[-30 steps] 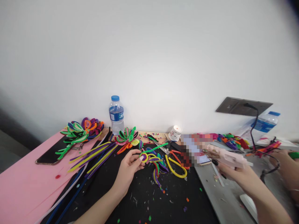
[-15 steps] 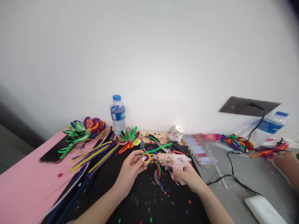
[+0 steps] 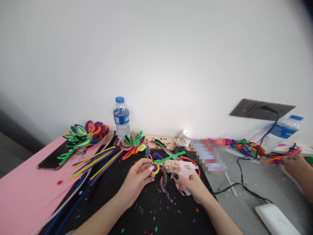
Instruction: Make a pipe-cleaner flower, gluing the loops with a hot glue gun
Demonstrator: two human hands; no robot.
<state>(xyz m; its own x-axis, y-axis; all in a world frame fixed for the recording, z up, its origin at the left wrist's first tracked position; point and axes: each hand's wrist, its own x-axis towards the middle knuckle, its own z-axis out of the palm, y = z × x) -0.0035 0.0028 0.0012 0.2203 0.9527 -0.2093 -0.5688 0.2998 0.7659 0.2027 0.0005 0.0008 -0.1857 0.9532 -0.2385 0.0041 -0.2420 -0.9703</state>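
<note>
My left hand (image 3: 141, 174) pinches a small coil of yellow and purple pipe cleaner (image 3: 155, 168). A green pipe cleaner (image 3: 172, 157) sticks out from the coil to the right. My right hand (image 3: 187, 184) is wrapped around a pale pink glue gun (image 3: 188, 167) with a decorated, bumpy front. Its nozzle end points left at the coil; whether the two touch I cannot tell. Just below the gun lies a bunch of bent multicoloured pipe cleaners (image 3: 163, 182) on the black mat (image 3: 146, 215).
Behind my hands are a pipe-cleaner flower (image 3: 133, 143), scissors (image 3: 168, 152), a paper cup (image 3: 184, 138) and a water bottle (image 3: 121, 119). Loose pipe cleaners (image 3: 95, 163) and a phone (image 3: 52, 158) lie left. Another person's hand (image 3: 296, 166), a black cable (image 3: 241, 176) and a white box (image 3: 275, 217) are right.
The green pipe cleaner has shifted slightly right and now crosses in front of the glue gun's upper edge. The coil faces me more. Both hands keep their grips.
</note>
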